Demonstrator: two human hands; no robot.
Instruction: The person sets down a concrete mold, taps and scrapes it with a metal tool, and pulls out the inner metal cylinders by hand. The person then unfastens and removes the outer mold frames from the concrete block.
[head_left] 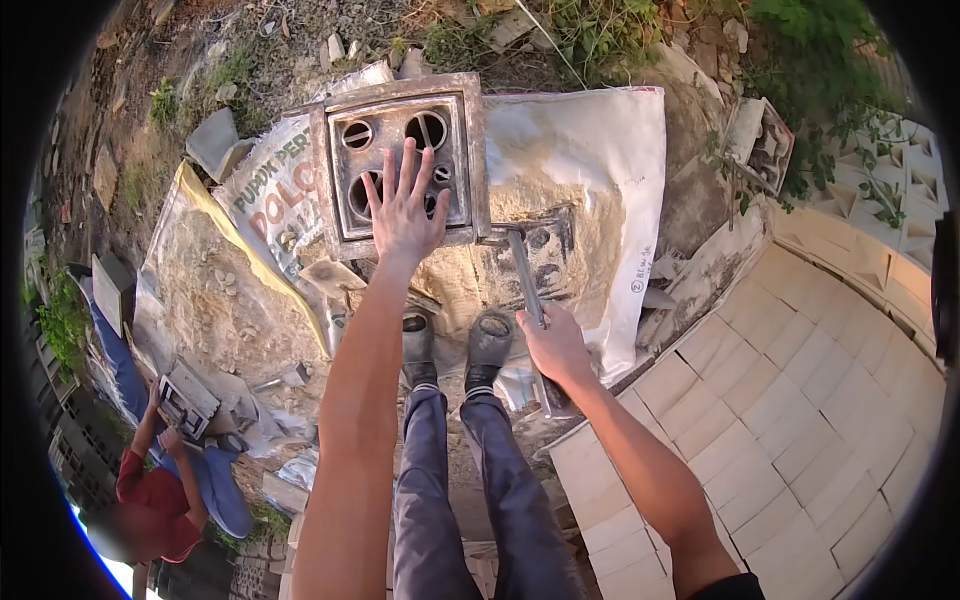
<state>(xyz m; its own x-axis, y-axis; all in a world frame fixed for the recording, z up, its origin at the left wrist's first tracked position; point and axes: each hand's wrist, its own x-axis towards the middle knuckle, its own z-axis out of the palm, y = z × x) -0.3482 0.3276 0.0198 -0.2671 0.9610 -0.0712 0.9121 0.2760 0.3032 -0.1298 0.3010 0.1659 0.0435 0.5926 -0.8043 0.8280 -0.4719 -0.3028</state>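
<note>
I can see a square, rusty brown metal frame with round holes in its middle plate point(390, 125), lying on a big white sheet with printed letters point(645, 200), which reaches out past the frame on both sides. The person's left hand point(405, 225) is over the bottom part of the frame, open flat with the fingers spread wide, holding nothing; I can't tell how hard it presses. The right hand point(555, 345) is down and to the right of the frame, curled around a long grey metal bar point(527, 275). The top end of the bar is just beside the frame's bottom right corner. Pale yellow-brown powder point(600, 190) is spread to the right of the frame, and there is a dark, box-shaped mark point(545, 250) in it. Below the frame are the person's two dark grey shoes point(490, 340). Well to the right of the frame and lower down sit rows of smooth, cream-coloured blocks point(760, 400). Far down and left of the frame, another person in a red shirt point(170, 505) has both hands at a grey, boxy thing point(188, 398). Leafy green plants point(820, 40) grow up and to the right of the frame.
</note>
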